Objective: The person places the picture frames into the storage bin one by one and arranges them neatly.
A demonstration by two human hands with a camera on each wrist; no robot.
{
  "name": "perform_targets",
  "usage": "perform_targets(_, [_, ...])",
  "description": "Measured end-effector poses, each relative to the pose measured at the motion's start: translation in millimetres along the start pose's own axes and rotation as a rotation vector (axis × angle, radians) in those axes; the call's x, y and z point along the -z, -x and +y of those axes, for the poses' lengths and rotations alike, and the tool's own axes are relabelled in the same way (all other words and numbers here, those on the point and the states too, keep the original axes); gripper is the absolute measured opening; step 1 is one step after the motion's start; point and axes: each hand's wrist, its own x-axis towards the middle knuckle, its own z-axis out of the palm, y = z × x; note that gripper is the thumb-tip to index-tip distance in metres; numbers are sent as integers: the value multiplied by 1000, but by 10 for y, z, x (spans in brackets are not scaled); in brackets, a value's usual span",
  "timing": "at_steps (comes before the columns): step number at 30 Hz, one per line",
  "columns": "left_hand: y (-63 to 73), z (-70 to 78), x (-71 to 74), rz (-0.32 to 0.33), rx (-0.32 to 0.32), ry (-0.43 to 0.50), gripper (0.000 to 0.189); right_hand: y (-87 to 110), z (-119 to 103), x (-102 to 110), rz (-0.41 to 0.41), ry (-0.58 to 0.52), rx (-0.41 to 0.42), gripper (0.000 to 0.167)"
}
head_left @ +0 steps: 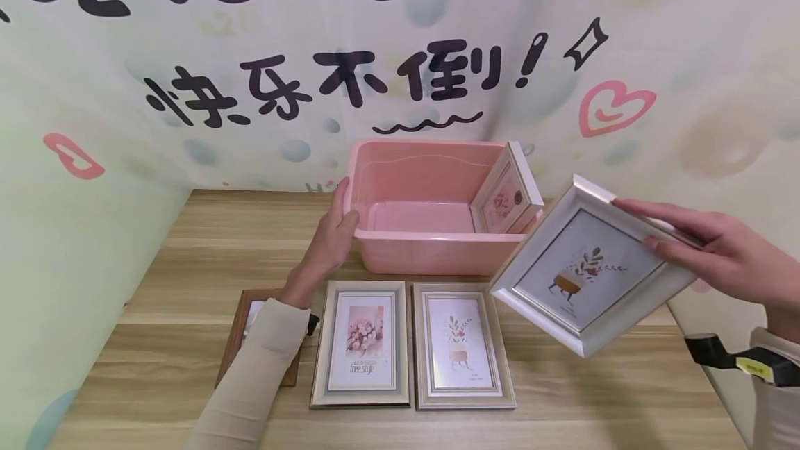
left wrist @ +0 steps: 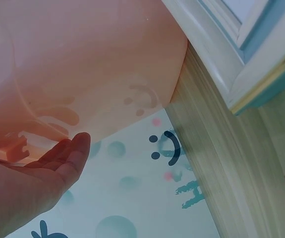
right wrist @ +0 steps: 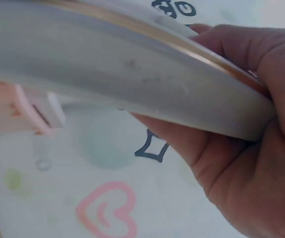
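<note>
Raised silvery-white picture frame (head_left: 578, 269), head view: pinched in the right hand (head_left: 725, 248), near a pink plastic tub (head_left: 437, 255), whose rim the left hand (head_left: 334, 231) grips. Left wrist: fingers bend at smooth plastic. Right wrist: fingers clasp the frame's edge.

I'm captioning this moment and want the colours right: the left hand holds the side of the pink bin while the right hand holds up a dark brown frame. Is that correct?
Not quite: the head view shows that the frame is silvery white, not dark brown. The right hand does hold it up, while the left hand holds the side of the pink bin.
</note>
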Motion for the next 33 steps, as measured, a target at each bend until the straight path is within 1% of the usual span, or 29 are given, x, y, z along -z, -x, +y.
perform_targets(2, [-4, -15, 4, -3, -14, 2, 65, -41, -46, 31, 56, -7, 15, 64])
perform_targets(4, [-8, -28, 9, -7, -26, 4, 65, -88, -87, 56, 105, -37, 27, 65])
perform_targets(8, [-8, -34, 11, -5, -25, 4, 66, -193, -189, 86, 207, -95, -7, 64])
perform_targets(10, [-6, -35, 6, -5, -24, 6, 66, -248, -235, 90, 248, -152, -1, 63])
perform_targets(11, [-4, -33, 4, -4, -22, 5, 66, -280, -250, 85, 266, -208, 22, 62])
perform_targets(13, [-5, -29, -2, -2, -19, 4, 67, -338, -266, 75, 289, -354, 58, 61])
perform_targets(15, [-6, -29, -5, -2, -17, 2, 67, -393, -286, 67, 302, -465, 88, 60])
perform_targets(17, [-9, -29, -5, 0, -12, -1, 66, -450, -312, 54, 331, -551, 79, 59])
perform_targets(20, [-11, -37, -2, 3, -10, 0, 65, -538, -358, 32, 371, -628, 47, 58])
perform_targets(22, [-10, -39, 0, 5, -7, 0, 64, -597, -373, 4, 401, -697, 42, 58])
perform_targets(24, [-6, -35, 0, 4, -6, -1, 65, -654, -379, -21, 425, -724, 34, 58])
perform_targets(29, [-1, -20, -1, 4, -2, -14, 65, -785, -397, -76, 491, -684, -24, 58])
perform_targets(33, [-4, -19, -2, 8, -7, -19, 66, -912, -408, -126, 513, -721, -9, 58])
